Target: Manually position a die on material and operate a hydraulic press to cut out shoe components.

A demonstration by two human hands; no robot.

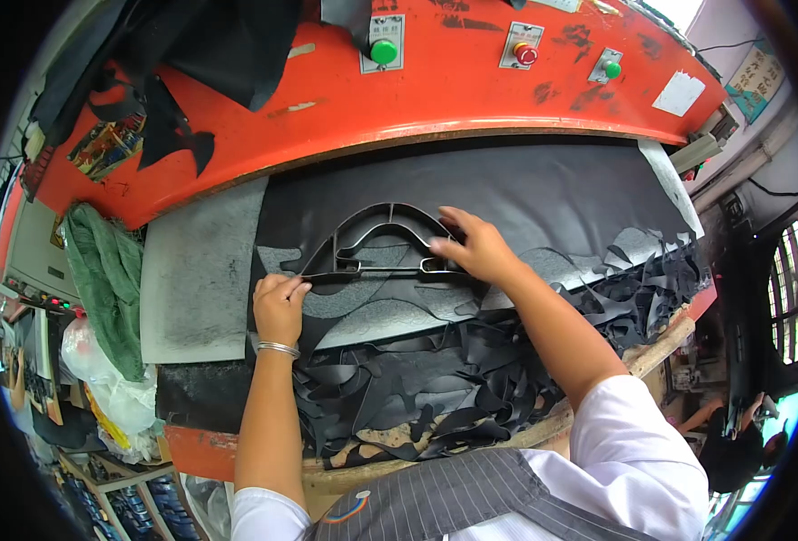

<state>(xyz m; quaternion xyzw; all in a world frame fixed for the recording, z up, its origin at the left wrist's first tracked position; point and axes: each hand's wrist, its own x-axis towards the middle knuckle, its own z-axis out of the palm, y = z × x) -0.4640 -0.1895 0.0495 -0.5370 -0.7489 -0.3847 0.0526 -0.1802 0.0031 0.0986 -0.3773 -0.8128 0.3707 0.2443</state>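
Observation:
A metal cutting die (392, 214), arched with a straight crossbar, lies on a dark sheet of leather-like material (543, 185). My left hand (279, 307), with a bracelet at the wrist, pinches the die's left tip between thumb and fingers. At the opposite end, my right hand (482, 251) grips the die's right side, thumb inward and fingers over the outer edge. Cut-out gaps along the sheet's near edge expose the pale grey cutting board (196, 279) beneath. The die's far right tip is partly hidden by my right hand.
An orange-red machine beam (327, 113) spans behind the board, with green (383, 51) and red (526, 55) buttons. Dark scraps (417, 388) pile along the near side, by a wooden rail (665, 350). Green cloth (106, 275) hangs at left. Another person (746, 451) is at far right.

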